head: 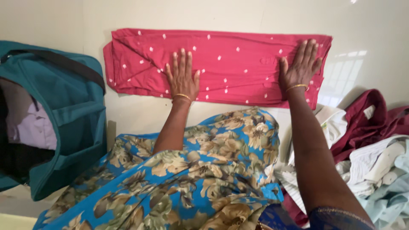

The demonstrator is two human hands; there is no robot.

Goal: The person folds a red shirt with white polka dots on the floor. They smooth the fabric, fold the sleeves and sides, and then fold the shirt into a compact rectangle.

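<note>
Pressing folded pink cloth | left hand, right hand flat | fingers spread

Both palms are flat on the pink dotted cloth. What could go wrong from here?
1. The left end of the pink cloth looks bunched, beyond the left hand; pressing may set creases.
2. The right hand sits near the right edge, so that corner may slip.
3. The clothes pile lies close and could snag.

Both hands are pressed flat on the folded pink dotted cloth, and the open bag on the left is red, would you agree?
Not quite: the bag is teal, not red, as the head view shows. Left hand and right hand do lie flat on the pink dotted cloth.
</note>
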